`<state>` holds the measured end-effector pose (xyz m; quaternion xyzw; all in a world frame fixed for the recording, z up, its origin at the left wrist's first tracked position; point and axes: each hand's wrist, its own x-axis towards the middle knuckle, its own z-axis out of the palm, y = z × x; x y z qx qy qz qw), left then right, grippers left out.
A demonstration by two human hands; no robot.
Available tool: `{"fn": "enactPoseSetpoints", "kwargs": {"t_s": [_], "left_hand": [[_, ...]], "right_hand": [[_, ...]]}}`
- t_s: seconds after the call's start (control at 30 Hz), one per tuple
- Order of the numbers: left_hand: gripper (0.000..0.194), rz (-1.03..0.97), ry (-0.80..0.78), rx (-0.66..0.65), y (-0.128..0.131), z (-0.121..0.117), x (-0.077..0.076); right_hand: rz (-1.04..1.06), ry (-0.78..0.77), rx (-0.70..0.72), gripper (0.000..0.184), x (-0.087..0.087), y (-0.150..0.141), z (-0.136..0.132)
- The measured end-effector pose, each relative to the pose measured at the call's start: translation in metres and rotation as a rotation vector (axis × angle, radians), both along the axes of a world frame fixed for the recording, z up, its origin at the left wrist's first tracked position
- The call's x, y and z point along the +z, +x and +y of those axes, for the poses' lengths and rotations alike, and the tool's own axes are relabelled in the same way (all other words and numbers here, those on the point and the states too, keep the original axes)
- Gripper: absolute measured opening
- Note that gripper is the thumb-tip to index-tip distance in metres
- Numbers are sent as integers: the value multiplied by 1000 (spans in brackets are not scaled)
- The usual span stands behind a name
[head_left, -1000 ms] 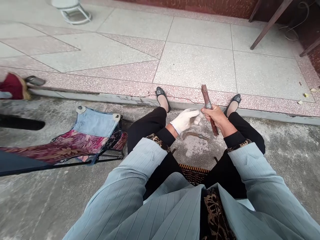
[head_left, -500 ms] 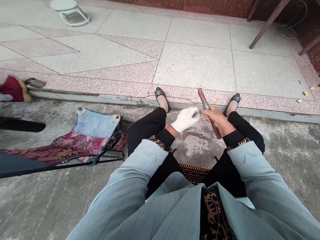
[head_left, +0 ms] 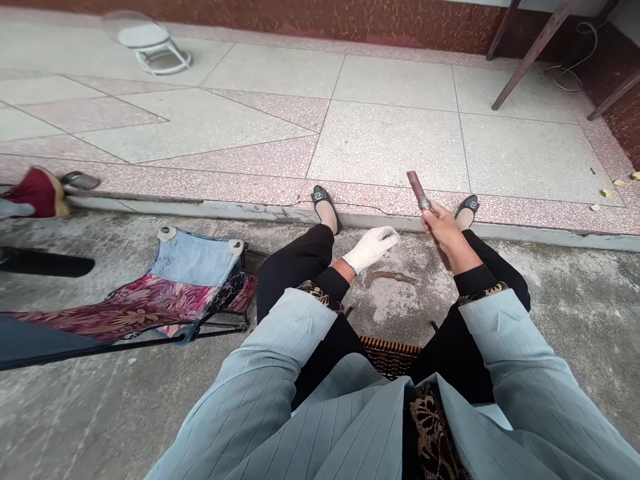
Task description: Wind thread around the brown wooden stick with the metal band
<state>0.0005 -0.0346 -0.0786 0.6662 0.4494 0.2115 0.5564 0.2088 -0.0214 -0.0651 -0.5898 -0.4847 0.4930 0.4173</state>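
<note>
My right hand [head_left: 444, 230], bare, is closed around a brown wooden stick [head_left: 416, 187] that leans up and away from me. A band of grey wire [head_left: 424, 203] is wound round the stick just above my fingers. My left hand [head_left: 373, 248], in a white knitted glove, is a short way to the left with its fingers pinched. A fine pale strand, like thin wire, shows at its fingertips; where its other end goes I cannot make out. On the concrete below lies a curved brown stick [head_left: 385, 275] with a similar grey band.
A low step edge [head_left: 400, 223] runs past my feet. To the left stands a folding fabric chair [head_left: 195, 257]; beyond it is another person's red shoe [head_left: 45, 192]. A white stool [head_left: 150, 43] stands far left on the tiles. Wooden legs [head_left: 530, 57] rise at the upper right.
My right hand has lifted slightly with the stick and moved right, away from my left hand. The gap between the hands has widened, and the fine strand now shows. The view has tilted up a little.
</note>
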Motion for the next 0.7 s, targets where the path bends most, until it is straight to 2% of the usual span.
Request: {"fn": "enactPoseSetpoints", "kwargs": {"t_s": [0.1, 0.13, 0.2, 0.27, 0.33, 0.37, 0.43, 0.47, 0.53, 0.6, 0.7], "left_hand": [[21, 98, 136, -99, -4, -2, 8], [21, 130, 194, -124, -5, -1, 12], [22, 182, 310, -144, -9, 0, 19], [21, 220, 405, -156, -13, 4, 23], [21, 258, 470, -158, -17, 9, 24], [20, 276, 489, -147, -19, 12, 23], [21, 300, 502, -89, -22, 18, 19], [21, 303, 487, -56, -23, 20, 16], [22, 288, 413, -35, -24, 21, 10], [23, 258, 313, -52, -22, 19, 3], [27, 196, 169, -135, -15, 10, -6]], "right_hand": [[-691, 106, -44, 37, 4, 13, 3], [-891, 119, -15, 37, 5, 14, 2], [-1129, 38, 167, 30, 5, 10, -2], [-1149, -110, 434, 14, 5, 1, -9], [-1011, -199, 696, 12, 8, -7, -17], [-922, -205, 799, 14, 11, -8, -21], [-544, -122, 1074, 10, 23, -4, -27], [-421, -65, 1117, 15, 29, 0, -28], [-276, 23, 1046, 27, 40, 10, -29], [-222, 79, 867, 32, 44, 18, -27], [-259, 114, 508, 30, 35, 23, -19]]}}
